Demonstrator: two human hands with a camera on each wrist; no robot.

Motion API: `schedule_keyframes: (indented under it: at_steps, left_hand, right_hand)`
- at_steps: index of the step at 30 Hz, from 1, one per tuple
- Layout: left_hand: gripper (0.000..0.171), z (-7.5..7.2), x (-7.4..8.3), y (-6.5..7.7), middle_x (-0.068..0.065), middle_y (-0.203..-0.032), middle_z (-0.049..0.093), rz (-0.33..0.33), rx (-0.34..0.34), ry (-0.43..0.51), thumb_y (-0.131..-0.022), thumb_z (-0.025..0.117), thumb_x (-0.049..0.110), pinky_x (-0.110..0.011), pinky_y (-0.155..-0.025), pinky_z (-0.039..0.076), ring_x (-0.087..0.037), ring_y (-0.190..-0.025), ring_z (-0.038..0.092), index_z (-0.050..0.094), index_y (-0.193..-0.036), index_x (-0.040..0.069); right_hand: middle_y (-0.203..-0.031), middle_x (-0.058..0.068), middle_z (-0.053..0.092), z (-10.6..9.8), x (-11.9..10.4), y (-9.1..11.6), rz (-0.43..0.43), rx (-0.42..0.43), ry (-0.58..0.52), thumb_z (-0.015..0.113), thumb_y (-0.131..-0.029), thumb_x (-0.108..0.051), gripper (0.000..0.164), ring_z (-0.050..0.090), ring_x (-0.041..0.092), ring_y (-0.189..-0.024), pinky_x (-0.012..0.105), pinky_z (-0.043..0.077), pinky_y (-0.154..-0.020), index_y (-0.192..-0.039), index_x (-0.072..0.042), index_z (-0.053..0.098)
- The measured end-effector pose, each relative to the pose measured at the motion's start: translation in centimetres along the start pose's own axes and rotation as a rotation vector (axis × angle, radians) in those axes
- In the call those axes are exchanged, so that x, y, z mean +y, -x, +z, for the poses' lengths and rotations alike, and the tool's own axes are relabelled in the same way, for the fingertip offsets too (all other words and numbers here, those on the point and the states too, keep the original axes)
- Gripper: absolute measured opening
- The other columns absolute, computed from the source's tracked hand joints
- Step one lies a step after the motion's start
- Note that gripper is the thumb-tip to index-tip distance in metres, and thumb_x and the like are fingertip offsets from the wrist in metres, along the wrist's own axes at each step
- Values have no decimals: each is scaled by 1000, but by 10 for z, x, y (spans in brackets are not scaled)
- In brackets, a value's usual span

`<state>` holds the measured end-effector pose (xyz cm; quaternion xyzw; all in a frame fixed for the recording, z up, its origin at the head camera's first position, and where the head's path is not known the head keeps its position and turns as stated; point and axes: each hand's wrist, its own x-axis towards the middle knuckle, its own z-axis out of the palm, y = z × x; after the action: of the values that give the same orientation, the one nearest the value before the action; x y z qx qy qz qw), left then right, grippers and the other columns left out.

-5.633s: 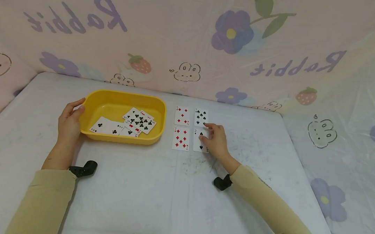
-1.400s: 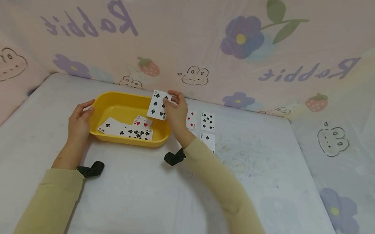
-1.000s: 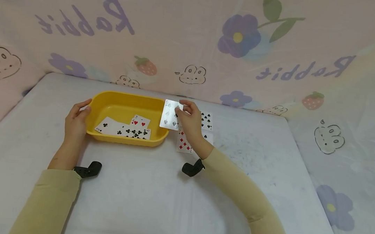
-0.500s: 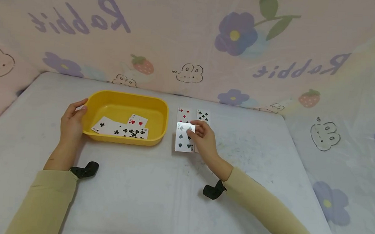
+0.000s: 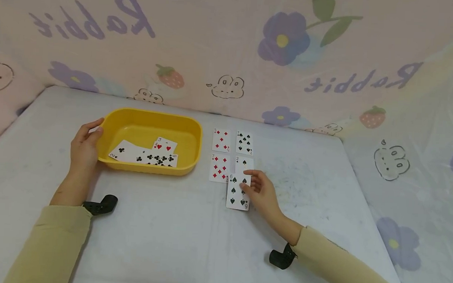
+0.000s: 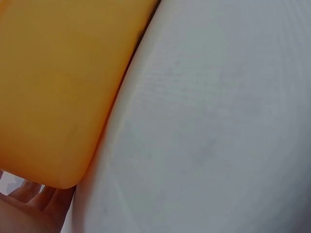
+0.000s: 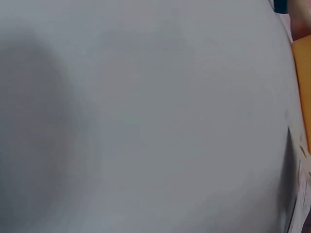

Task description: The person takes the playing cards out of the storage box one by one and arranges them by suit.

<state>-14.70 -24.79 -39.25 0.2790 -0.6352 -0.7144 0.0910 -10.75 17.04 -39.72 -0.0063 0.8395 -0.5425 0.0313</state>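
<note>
My right hand (image 5: 263, 196) pinches the six of spades (image 5: 233, 196) by its right edge. The card overlaps the lower end of the two of spades (image 5: 242, 162) and a corner of the seven of diamonds (image 5: 218, 168). Behind those lie the five of diamonds (image 5: 220, 140) and the seven of spades (image 5: 244, 142), making two columns. At the left end of a yellow plastic tray (image 5: 153, 169), my left hand (image 5: 85, 148) grips the rim. Inside are a two of clubs (image 5: 129, 151), a red hearts card (image 5: 164, 147) and a partly hidden clubs card (image 5: 161, 159).
A white-covered table (image 5: 150, 231) bears everything. Behind it hangs a printed curtain (image 5: 200, 39) with rabbits and flowers. Black wrist cameras, one on the left (image 5: 104, 204) and one on the right (image 5: 282, 257), jut inward from the sleeves.
The right hand took the six of spades from the tray and carried it rightward, then toward the person, past the laid-out cards. The left hand stayed on the tray.
</note>
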Motion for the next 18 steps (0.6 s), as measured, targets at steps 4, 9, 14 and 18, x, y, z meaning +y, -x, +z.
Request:
schedule_keyframes:
  at_steps: [4,9,14,18]
  left_hand:
    - [36,0,0,0,16,-122,48,-4,-3,-9,-98,53,35,-7,-94,39,0,-101,45,56,-133,33]
    - [36,-2,1,1,15,-122,49,5,-4,-32,-98,53,37,-8,-96,38,0,-101,44,56,-133,35]
    - [36,-2,2,0,10,-141,43,3,-6,-48,-98,51,38,-11,-102,34,0,-107,43,55,-134,36]
    - [36,0,1,0,9,-148,38,-7,-11,-42,-99,50,37,-11,-103,34,0,-110,43,54,-135,36]
  right_hand:
    - [-96,18,62,-7,8,9,-24,-23,52,68,-84,3,34,52,11,-77,16,45,-67,-117,1,60]
    - [-93,11,61,-12,15,17,-56,-27,170,70,-84,-2,30,52,14,-78,20,46,-69,-114,-3,64]
    - [-88,8,59,-14,17,21,-99,-16,242,72,-82,-1,31,54,14,-74,21,46,-66,-112,-6,66]
    - [-94,8,58,-14,21,20,-179,-5,325,74,-80,0,31,54,15,-76,24,47,-70,-109,-6,67]
